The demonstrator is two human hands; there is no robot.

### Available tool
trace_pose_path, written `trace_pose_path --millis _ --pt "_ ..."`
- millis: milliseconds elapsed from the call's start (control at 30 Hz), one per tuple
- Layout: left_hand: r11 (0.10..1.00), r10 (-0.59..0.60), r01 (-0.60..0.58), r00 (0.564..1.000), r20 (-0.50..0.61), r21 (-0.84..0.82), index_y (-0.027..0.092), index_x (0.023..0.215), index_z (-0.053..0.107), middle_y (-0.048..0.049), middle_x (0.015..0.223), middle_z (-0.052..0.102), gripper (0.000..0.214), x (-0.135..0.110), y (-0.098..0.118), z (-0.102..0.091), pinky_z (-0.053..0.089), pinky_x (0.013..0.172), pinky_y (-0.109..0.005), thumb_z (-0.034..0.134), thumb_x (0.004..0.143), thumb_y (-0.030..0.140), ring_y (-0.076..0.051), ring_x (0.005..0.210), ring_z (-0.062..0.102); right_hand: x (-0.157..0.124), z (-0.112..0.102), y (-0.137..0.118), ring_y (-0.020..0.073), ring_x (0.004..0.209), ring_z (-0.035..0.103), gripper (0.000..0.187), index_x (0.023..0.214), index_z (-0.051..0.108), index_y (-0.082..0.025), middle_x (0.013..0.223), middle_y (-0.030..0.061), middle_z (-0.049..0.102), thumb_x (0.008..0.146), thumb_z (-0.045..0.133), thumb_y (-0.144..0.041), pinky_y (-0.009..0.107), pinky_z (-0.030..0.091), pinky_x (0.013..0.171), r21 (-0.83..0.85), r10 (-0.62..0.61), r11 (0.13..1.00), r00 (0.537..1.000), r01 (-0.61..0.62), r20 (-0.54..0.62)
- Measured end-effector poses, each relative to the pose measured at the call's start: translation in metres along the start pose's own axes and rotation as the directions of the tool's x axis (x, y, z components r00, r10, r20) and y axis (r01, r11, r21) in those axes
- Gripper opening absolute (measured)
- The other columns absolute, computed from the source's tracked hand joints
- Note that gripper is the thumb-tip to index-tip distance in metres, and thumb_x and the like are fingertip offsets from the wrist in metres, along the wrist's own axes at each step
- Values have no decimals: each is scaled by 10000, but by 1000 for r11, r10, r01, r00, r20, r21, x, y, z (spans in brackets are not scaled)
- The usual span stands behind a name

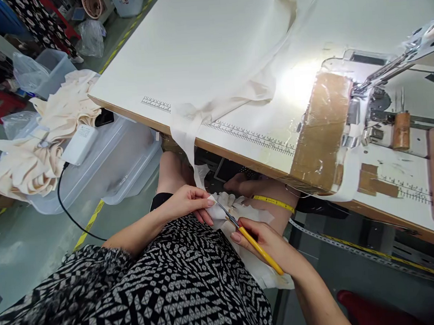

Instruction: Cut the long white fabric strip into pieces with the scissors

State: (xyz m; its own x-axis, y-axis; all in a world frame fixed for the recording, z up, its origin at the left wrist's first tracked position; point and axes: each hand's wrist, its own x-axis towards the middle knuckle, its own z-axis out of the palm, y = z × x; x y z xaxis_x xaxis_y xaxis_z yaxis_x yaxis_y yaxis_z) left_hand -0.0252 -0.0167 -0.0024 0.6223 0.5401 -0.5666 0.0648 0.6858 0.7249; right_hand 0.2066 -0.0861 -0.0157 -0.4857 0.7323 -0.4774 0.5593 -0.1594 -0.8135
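Observation:
My left hand (188, 201) pinches the edge of a white fabric piece (229, 211) that lies in my lap. My right hand (268, 244) grips a thin tool with a yellow handle (260, 250). Its metal tip touches the fabric right beside my left fingertips. A yellow tape measure (273, 201) lies across my right thigh. More cream fabric (235, 91) is spread on the white sewing table (181, 43) and hangs over its front edge down toward my lap.
A sewing machine (384, 105) with a brown taped bed stands at the table's right. Clear plastic bins (104, 163) piled with cream cloth (44, 137) and a white charger sit on the floor at left. Ruler markings run along the table's front edge.

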Motion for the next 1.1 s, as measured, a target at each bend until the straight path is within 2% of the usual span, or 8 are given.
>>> trace_pose_path --millis 133,367,667,833,967,1100 --pt "1000 9 -9 1000 1 4 111 783 624 -57 604 697 438 -1 0 0 492 514 -213 723 697 528 -166 548 678 -1 0 -6 119 559 345 451 656 339 -219 584 -48 388 853 470 -604 230 260 499 -128 29 991 998 -37 -64" --pt "1000 11 -11 1000 2 1 104 770 632 -60 615 696 435 -1 1 -2 472 475 -192 742 678 516 -155 533 674 1 3 -5 116 526 332 510 611 287 -223 541 -47 371 828 468 -648 233 239 478 -203 1 979 987 -34 -163" --pt "1000 -1 1 1000 -26 -9 96 784 636 -65 596 693 437 -2 1 -4 494 493 -202 766 656 494 -163 528 676 2 4 -7 127 479 386 528 591 319 -228 509 -26 436 836 428 -682 246 267 469 -282 -45 959 975 -19 -217" --pt "1000 -16 16 1000 -9 12 109 747 618 -51 579 687 431 -2 1 -1 478 475 -196 754 663 510 -154 518 668 3 2 -16 147 480 438 474 623 349 -234 544 -10 508 840 451 -643 257 275 477 -345 -52 938 973 -29 -223" --pt "1000 -17 17 1000 10 24 119 704 594 -48 567 680 438 -3 1 0 461 466 -192 735 675 533 -148 508 661 6 4 -16 150 484 439 471 613 363 -234 542 -3 515 833 459 -639 263 276 480 -331 -59 943 969 -25 -240" --pt "998 -24 23 1000 15 55 116 742 600 -56 602 686 455 -3 0 -2 480 517 -208 718 684 552 -153 539 669 6 6 -7 134 470 397 513 577 361 -227 503 -12 466 812 479 -667 258 274 467 -265 -42 964 965 -29 -259"
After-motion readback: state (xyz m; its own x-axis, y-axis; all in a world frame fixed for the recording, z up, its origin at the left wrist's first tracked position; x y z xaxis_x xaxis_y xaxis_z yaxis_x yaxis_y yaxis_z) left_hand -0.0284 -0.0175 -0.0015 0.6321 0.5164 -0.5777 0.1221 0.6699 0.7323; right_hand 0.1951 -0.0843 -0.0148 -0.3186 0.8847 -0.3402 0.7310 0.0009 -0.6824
